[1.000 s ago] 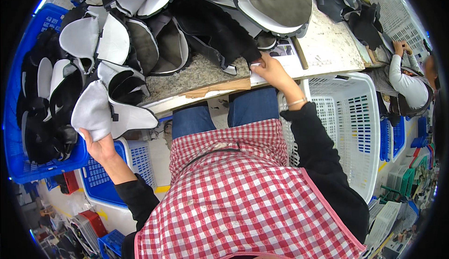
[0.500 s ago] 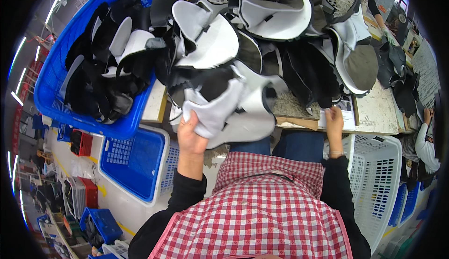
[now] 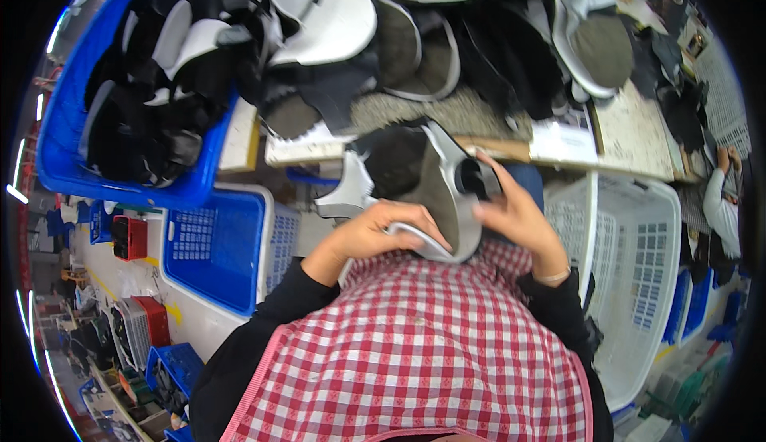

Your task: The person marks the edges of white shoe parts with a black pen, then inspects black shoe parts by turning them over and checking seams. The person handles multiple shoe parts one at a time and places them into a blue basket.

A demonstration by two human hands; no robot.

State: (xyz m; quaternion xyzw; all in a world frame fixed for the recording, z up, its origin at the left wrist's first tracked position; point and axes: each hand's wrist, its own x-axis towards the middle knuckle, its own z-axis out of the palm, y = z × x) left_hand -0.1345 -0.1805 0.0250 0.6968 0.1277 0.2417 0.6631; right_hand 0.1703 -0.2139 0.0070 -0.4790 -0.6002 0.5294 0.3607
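A shoe upper point(image 3: 437, 191), pale outside with a grey and black inside, is spread over my lap at the table's front edge. My left hand point(image 3: 381, 233) grips its near edge, thumb and fingers closed on the folded white rim. At its right side, my right hand point(image 3: 519, 217) curves around a flap with a dark opening, fingers above and thumb below. Slight blur hides exactly how firmly those fingers hold. More white and dark uppers point(image 3: 331, 23) lie heaped on the table beyond both hands.
A blue crate point(image 3: 128, 191) full of dark uppers sits at the left of the worktable point(image 3: 630, 143). Below it stands a blue-lined white basket point(image 3: 211, 254); a white basket point(image 3: 634, 282) is at my right. A rough grey pad point(image 3: 439, 115) and a printed sheet point(image 3: 562, 135) lie near the edge.
The upper has come off the heap toward my lap and turned, its inside now showing. My left hand moved right with it; my right hand left the table edge and reached its side.
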